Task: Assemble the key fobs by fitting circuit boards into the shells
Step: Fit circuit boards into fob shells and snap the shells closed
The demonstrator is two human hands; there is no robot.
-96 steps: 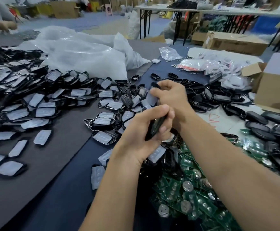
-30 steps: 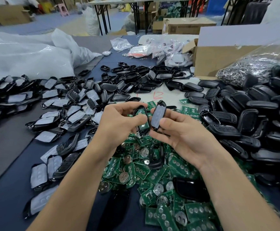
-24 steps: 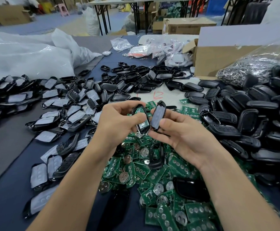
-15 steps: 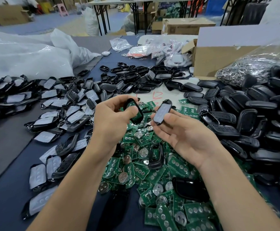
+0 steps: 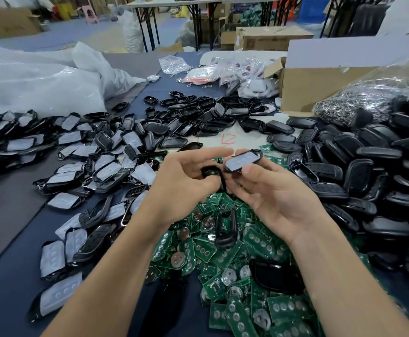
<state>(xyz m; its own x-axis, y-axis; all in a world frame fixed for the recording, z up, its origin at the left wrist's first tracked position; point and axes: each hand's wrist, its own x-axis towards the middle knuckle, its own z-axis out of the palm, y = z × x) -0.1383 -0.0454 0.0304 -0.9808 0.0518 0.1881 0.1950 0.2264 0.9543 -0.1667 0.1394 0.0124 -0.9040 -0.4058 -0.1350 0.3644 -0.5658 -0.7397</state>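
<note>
Fingers (image 5: pixel 198 155) of the left hand (image 5: pixel 184 186) pinch a black shell (image 5: pixel 211 171) as the right hand (image 5: pixel 274 198) grips a film-covered half (image 5: pixel 243 159) just beside it, above heaped green circuit boards (image 5: pixel 223 254). Mating them well likely means aligning the edges before pressing. More loose shells (image 5: pixel 368 166) crowd the dark tabletop (image 5: pixel 16 276), with plastic bags (image 5: pixel 40 76) and a cardboard box (image 5: pixel 320 81) behind.

A single wide-angle view, worn on the person's head, faces forward and steeply down across the surface (image 5: pixel 9 295). It sits close above both forearms, with the left hand (image 5: pixel 181 186) and right hand (image 5: pixel 279 198) near centre frame. The lens bends the far background along the top edge.
</note>
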